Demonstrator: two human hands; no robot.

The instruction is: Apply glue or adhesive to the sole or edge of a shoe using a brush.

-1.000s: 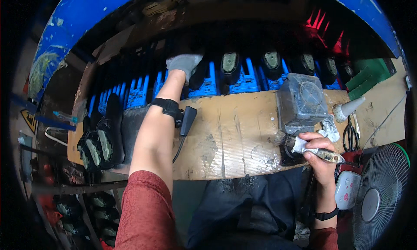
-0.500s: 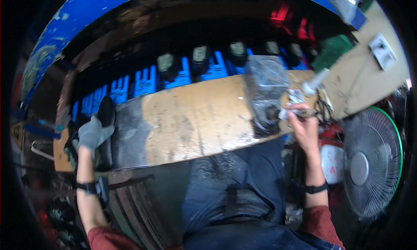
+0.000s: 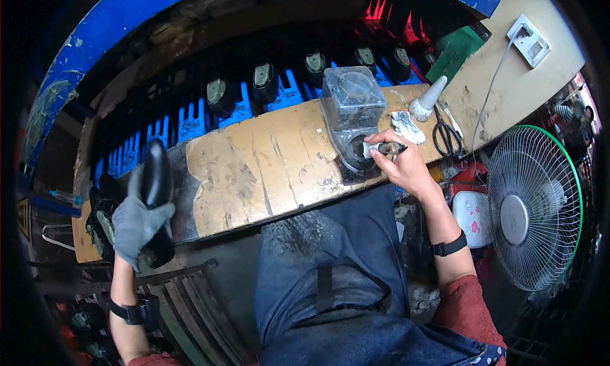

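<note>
Holding a black shoe [image 3: 157, 178] in the left hand [image 3: 140, 229] and a brush [image 3: 393, 148] in the right hand [image 3: 404, 164]

Seen from the head view, the gloved left hand is at the left end of the bench [image 3: 232, 188]. Its grip is clamped around the shoe, thumb on one side, fingers on the other; whether the shoe touches the bench, I cannot tell. Dark shoes [image 3: 101, 223] lie just beside it, at the same end.

The bare right hand is over the near edge, right of the bench's middle. Its grip is pinched together on the brush, whose pale, wrapped part meets the mouth of a dark pot [image 3: 353, 157]; the bristles are hidden. A cloudy box [image 3: 356, 105] stands just behind the pot, toward the far edge. To its right are a white cone [image 3: 433, 98], a crumpled white cloth [image 3: 406, 126] and black scissors [image 3: 447, 137]. Beyond the far edge, shoes with pale-green soles [image 3: 263, 75] sit in a row by blue slats [image 3: 283, 94]. A round fan [image 3: 514, 218] stands off the near edge, at right.
</note>
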